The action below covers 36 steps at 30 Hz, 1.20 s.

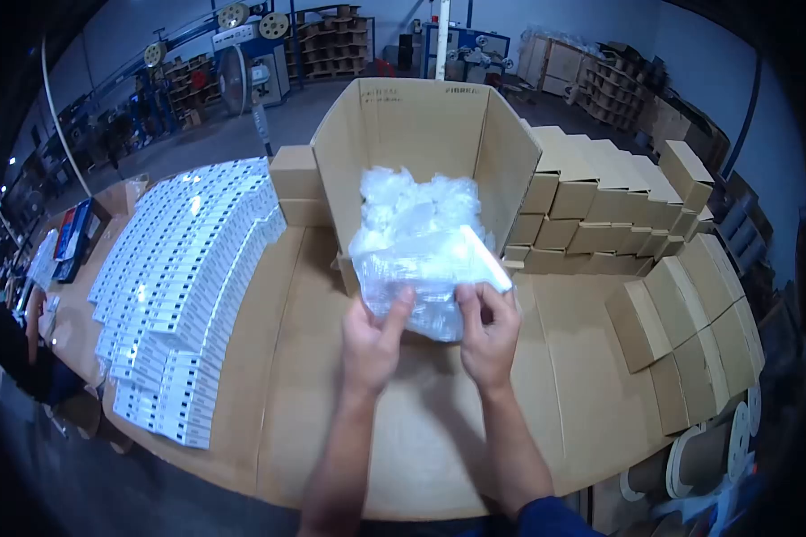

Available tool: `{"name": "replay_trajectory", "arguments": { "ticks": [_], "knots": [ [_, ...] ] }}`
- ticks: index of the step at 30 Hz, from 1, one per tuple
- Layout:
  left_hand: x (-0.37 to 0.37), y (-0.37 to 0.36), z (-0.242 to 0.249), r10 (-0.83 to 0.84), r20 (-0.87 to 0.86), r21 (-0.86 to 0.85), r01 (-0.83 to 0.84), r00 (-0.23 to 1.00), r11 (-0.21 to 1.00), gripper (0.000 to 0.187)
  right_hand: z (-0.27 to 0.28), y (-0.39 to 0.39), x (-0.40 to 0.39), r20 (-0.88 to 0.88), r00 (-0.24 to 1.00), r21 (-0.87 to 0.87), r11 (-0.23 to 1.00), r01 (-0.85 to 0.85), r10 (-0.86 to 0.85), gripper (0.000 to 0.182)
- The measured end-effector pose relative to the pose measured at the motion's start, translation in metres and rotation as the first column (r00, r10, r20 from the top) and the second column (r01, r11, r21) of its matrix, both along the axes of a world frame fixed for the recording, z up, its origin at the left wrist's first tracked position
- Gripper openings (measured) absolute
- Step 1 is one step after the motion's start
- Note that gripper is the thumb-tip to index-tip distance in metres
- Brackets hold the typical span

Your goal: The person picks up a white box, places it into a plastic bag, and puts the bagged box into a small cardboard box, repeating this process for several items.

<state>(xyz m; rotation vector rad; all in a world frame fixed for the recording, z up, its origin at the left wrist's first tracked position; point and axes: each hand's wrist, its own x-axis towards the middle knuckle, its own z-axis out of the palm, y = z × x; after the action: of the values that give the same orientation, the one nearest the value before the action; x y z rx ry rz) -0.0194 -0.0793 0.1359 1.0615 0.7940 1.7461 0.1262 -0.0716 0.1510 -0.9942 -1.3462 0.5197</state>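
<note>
Both our left hand (372,345) and right hand (490,336) pinch clear, crinkled plastic wrapping (412,273) between thumbs and curled fingers, near an open brown cardboard box (425,130).

1 L hand (372,347), 1 R hand (491,338), 1 held bundle (421,282), 1 big ctn (421,125), 1 co-worker (11,351); white bxs (166,295), brown bxs (631,336): dozens ea., approx.

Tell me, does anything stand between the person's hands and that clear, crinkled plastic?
Nothing visible does: the bare left hand and bare right hand both hold the clear, crinkled plastic directly.
</note>
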Motion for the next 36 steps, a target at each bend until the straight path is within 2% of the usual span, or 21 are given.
{"name": "replay_trajectory", "arguments": {
  "ticks": [1,3,4,6,8,10,12,13,14,15,17,18,21,25,26,28,31,32,34,35,36],
  "knots": [
    [0.009,-0.021,-0.009,-0.012,0.036,-0.038,0.014,0.999,0.999,0.032,-0.011,-0.017,-0.003,-0.024,1.0,0.001,1.0,0.009,-0.009,0.026],
    [0.027,-0.057,-0.018,0.161,-0.008,-0.03,-0.161,0.987,0.987,0.029,-0.034,-0.048,-0.006,-0.073,0.997,-0.002,1.0,0.03,-0.03,0.028],
    [0.029,-0.075,-0.021,0.138,0.021,-0.148,-0.134,0.99,0.98,0.025,-0.041,-0.064,-0.004,-0.109,0.994,-0.051,0.999,0.004,-0.009,0.028],
    [0.028,-0.101,-0.034,0.151,0.115,-0.2,-0.126,0.982,0.972,0.025,-0.054,-0.095,0.002,-0.187,0.982,-0.153,0.987,-0.04,0.011,0.026],
    [0.024,-0.12,-0.052,0.159,0.189,-0.237,-0.112,0.969,0.965,0.025,-0.063,-0.117,0.005,-0.109,0.994,-0.086,0.996,-0.016,0.006,0.026],
    [0.014,-0.148,-0.083,0.174,0.238,-0.285,-0.102,0.956,0.953,0.023,-0.07,-0.134,0.01,-0.063,0.997,-0.103,0.994,-0.042,0.036,0.024],
    [0.005,-0.171,-0.097,0.245,0.186,-0.243,-0.197,0.951,0.95,0.022,-0.078,-0.148,0.014,-0.044,0.997,-0.131,0.989,-0.073,0.068,0.022],
    [0.003,-0.177,-0.101,0.279,0.16,-0.217,-0.242,0.947,0.946,0.022,-0.078,-0.148,0.014,-0.021,0.997,-0.086,0.994,-0.07,0.068,0.017],
    [0.003,-0.18,-0.104,0.395,-0.068,-0.129,-0.401,0.916,0.907,0.021,-0.078,-0.149,0.015,0.003,0.998,-0.041,0.997,-0.067,0.067,0.013],
    [0.001,-0.179,-0.093,0.438,-0.292,0.052,-0.443,0.85,0.895,0.022,-0.079,-0.149,0.016,0.051,0.995,-0.029,0.996,-0.081,0.082,0.01],
    [-0.005,-0.171,-0.046,0.546,-0.637,0.402,-0.37,0.544,0.838,0.024,-0.086,-0.153,0.022,0.144,0.983,-0.019,0.993,-0.116,0.118,0.011],
    [0.0,-0.165,-0.026,0.515,-0.648,0.383,-0.344,0.561,0.857,0.025,-0.088,-0.152,0.023,0.198,0.975,0.029,0.993,-0.114,0.106,0.015],
    [-0.004,-0.145,-0.013,0.351,-0.838,0.364,-0.05,0.417,0.93,0.025,-0.086,-0.154,0.025,0.264,0.963,0.078,0.993,-0.087,0.064,0.015],
    [-0.002,-0.136,-0.036,0.244,-0.827,0.278,-0.01,0.507,0.961,0.02,-0.088,-0.154,0.029,0.2,0.974,0.0,0.994,-0.109,0.106,0.014],
    [-0.004,-0.135,-0.038,0.238,-0.82,0.246,-0.055,0.521,0.968,0.02,-0.096,-0.155,0.031,0.164,0.979,-0.084,0.99,-0.11,0.122,0.012],
    [-0.009,-0.132,-0.04,0.235,-0.802,0.182,-0.151,0.549,0.972,0.021,-0.095,-0.156,0.036,0.17,0.972,-0.109,0.984,-0.144,0.161,0.012],
    [-0.014,-0.128,-0.059,0.374,-0.642,0.101,-0.41,0.669,0.907,0.025,-0.101,-0.159,0.038,0.107,0.986,-0.181,0.977,-0.11,0.13,0.012],
    [-0.014,-0.123,-0.075,0.448,-0.446,0.121,-0.444,0.775,0.888,0.04,-0.105,-0.16,0.038,0.074,0.994,-0.203,0.977,-0.068,0.084,0.012],
    [-0.003,-0.127,-0.076,0.367,-0.194,0.069,-0.361,0.91,0.93,0.056,-0.108,-0.164,0.036,-0.024,1.0,-0.267,0.964,-0.02,0.014,0.01],
    [0.002,-0.131,-0.078,0.314,-0.06,0.05,-0.311,0.948,0.949,0.064,-0.11,-0.164,0.036,-0.027,1.0,-0.24,0.971,-0.01,0.003,0.01],
    [-0.004,-0.142,-0.092,0.087,-0.004,-0.081,-0.087,0.996,0.993,0.087,-0.113,-0.163,0.036,-0.031,1.0,-0.217,0.976,-0.001,-0.006,0.01]
  ]
}}
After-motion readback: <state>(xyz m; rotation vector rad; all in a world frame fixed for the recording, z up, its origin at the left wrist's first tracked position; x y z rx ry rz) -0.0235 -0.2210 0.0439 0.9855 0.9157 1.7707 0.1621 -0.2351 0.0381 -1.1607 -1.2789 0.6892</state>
